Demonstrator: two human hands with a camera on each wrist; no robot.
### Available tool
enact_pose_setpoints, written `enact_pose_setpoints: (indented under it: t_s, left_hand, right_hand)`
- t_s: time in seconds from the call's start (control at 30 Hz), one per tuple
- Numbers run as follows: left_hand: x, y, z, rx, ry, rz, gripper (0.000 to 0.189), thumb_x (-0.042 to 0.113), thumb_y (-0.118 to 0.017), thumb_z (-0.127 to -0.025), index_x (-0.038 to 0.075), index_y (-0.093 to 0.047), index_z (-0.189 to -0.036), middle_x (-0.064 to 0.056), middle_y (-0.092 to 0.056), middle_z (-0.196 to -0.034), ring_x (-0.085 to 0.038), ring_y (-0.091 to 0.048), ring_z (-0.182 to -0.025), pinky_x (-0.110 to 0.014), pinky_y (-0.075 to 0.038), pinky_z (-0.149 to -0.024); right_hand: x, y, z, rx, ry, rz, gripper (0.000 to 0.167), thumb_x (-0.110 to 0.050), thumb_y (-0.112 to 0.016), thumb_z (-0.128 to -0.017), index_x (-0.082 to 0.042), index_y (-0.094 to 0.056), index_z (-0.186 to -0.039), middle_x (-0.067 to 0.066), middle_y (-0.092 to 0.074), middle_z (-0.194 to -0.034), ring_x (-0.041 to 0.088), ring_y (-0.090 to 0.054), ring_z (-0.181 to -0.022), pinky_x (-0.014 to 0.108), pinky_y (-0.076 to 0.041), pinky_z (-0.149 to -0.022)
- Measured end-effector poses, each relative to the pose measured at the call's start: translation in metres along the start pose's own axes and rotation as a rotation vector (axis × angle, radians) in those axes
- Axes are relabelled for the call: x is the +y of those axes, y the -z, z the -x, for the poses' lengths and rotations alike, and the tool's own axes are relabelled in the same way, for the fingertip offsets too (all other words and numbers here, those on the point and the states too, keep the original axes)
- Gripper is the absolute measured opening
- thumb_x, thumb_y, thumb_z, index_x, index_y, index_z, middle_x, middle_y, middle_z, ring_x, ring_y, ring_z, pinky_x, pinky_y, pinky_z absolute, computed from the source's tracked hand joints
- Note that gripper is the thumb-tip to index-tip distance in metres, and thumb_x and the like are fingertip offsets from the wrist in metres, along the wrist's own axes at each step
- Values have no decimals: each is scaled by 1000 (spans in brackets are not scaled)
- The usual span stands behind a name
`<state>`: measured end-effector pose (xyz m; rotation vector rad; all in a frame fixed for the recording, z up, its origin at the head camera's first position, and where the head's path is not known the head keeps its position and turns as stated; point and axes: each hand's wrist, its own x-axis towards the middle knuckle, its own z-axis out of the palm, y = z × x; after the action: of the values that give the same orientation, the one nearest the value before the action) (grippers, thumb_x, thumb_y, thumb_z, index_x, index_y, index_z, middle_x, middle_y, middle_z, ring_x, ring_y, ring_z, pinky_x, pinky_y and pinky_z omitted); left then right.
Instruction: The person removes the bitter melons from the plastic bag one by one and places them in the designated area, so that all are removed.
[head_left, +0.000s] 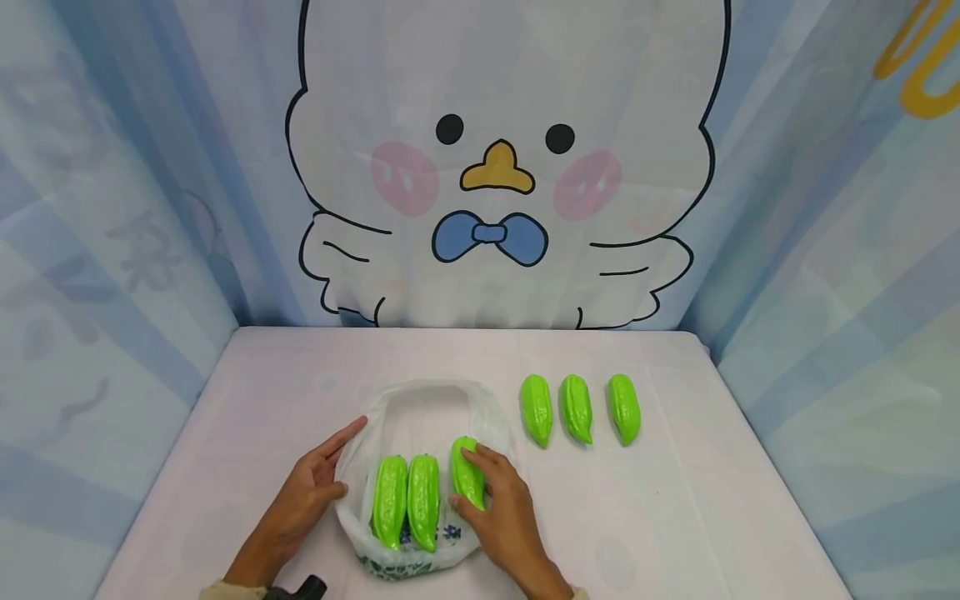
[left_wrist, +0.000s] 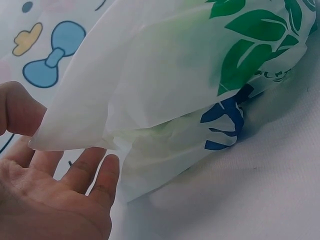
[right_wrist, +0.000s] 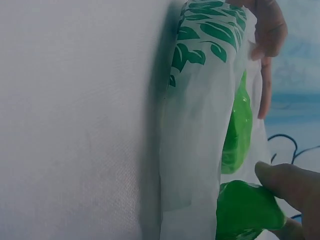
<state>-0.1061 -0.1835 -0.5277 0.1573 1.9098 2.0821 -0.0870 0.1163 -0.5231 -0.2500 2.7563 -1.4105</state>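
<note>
A white plastic bag (head_left: 420, 565) with green leaf print lies with its mouth spread wide. My left hand (head_left: 307, 483) holds its left rim, thumb and fingers at the edge (left_wrist: 65, 187). Inside the bag, two glossy green bitter gourds (head_left: 390, 502) lie side by side, tips towards me. Between thumb and fingers, my right hand (head_left: 506, 512) grips a third bitter gourd (head_left: 465, 467) over the bag's right part. The right wrist view shows this gripped gourd (right_wrist: 247, 212) just inside the rim, the thumb (right_wrist: 285, 182) at its upper end.
Three more green bitter gourds stand in a row right of the bag: one nearest it (head_left: 536, 410), one in the middle (head_left: 576, 408), one farthest right (head_left: 624, 408). The table has a white cloth (head_left: 675, 517). Behind it hangs a curtain (head_left: 495, 292) with a cartoon figure.
</note>
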Motion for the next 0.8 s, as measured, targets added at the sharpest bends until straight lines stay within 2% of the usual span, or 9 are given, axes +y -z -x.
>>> enact_pose_setpoints:
  t_s: [0.17,0.27,0.4,0.63,0.8]
  left_hand:
    - [0,0,1,-3,-6,10,98,-17,-52,-81,17,-29,-169,-4,-20,-179,13,-38,-146,-11,-40,-113]
    - [1,0,1,-6,-9,11,98,-18,-52,-81,17,-28,-170,-5,-19,-179,12,-36,-147,-11,-40,-113]
    - [1,0,2,-3,-3,7,98,-17,-52,-81,17,-29,-169,-4,-18,-179,2,-30,-155,-11,-40,-113]
    - [1,-1,2,-6,-12,8,99,-17,-53,-80,15,-28,-169,-7,-18,-179,15,-38,-144,-10,-40,-113]
    - [1,-1,2,-9,-13,7,98,-17,-53,-80,16,-28,-170,-6,-17,-179,15,-36,-145,-10,-40,-113]
  right_hand:
    - [2,2,-2,7,-27,-66,61,-11,-84,-89,-13,-64,-146,13,-53,-157,40,-55,-144,40,-62,-100]
    - [1,4,0,28,-33,-100,60,-11,-84,-88,-14,-65,-145,10,-55,-156,38,-55,-144,37,-61,-100]
    - [-2,8,5,75,-44,-106,59,-11,-85,-87,-18,-67,-144,5,-57,-155,36,-56,-144,35,-62,-98]
    - [-5,17,16,148,-56,-141,59,-11,-86,-87,-22,-69,-142,1,-58,-154,34,-57,-143,38,-63,-96]
    - [-3,22,24,204,-73,-160,58,-12,-86,-87,-25,-69,-141,-1,-58,-154,36,-57,-143,42,-64,-95]
